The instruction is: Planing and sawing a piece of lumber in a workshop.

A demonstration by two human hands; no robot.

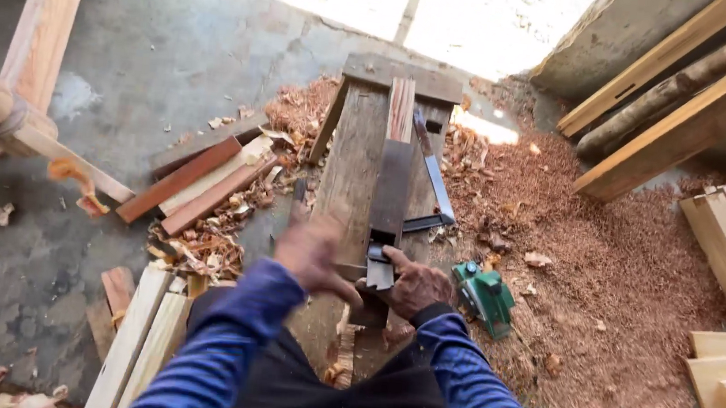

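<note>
Head: shavings-strewn concrete floor (155, 60), seemingly workshop.

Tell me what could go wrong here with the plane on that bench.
The square lies loose beside the plane; a long stroke could knock it off the bench. The right hand sits close to the iron, so a slip might cut it. The left hand is blurred, its grip unclear.
</note>
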